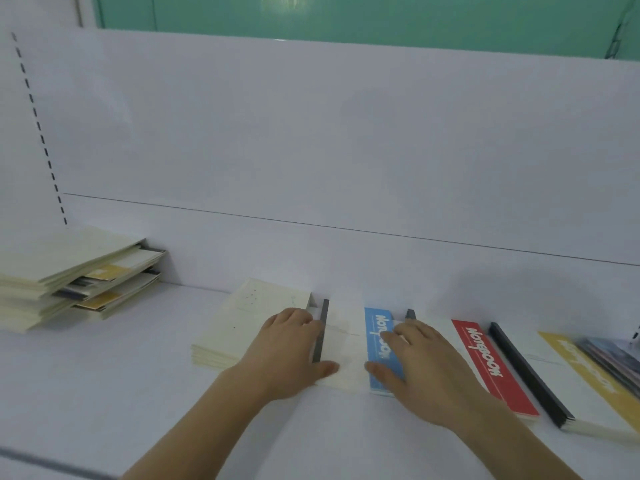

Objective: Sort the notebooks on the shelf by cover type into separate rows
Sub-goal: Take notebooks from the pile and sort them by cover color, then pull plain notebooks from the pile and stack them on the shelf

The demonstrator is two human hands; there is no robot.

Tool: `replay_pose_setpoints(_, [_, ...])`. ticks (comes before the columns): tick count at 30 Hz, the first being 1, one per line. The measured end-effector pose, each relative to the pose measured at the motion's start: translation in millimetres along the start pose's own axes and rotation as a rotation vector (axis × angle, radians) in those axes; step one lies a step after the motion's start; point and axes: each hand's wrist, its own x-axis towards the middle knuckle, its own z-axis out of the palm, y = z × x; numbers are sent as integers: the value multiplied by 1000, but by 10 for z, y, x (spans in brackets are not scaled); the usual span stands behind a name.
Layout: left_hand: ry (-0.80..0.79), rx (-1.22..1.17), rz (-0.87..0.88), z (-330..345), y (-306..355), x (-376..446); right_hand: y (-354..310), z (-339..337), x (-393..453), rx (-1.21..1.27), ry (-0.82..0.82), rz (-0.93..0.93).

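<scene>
A white notebook with a blue band [377, 344] and a dark spine lies flat on the white shelf [138, 393]. My left hand [287, 351] rests on its left edge over the dark spine, fingers nearly straight and thumb along the front edge. My right hand [422, 368] lies flat on the blue band with spread fingers. Left of it sits a stack of plain cream notebooks [239, 323]. To the right lie a red-band notebook [491, 365] and a yellow-band notebook [595, 379].
A mixed, untidy pile of notebooks [69, 278] stands at the far left against the back panel [311, 150]. A dark photo-cover notebook [613, 358] lies at the right edge. The shelf's front edge [41, 462] runs bottom left.
</scene>
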Motion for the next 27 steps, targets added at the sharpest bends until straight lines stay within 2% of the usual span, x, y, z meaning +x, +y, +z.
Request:
replay_pose_setpoints(4, [240,-46,-77,-55,-128,-226,-362,-67,72,48,2,-44])
replay_pose_setpoints(13, [481,54,-233,-454,-1118,-989,-1747,-380,302,122,47,-146])
replay_pose_setpoints(22, [519,78,-304,-1053,-2571,-1903,-3473,-546,665,253,105,-144])
replay_pose_setpoints(27, [485,54,-348,-1208,-3167,-2068,-4104,-574,886,345,112,-93])
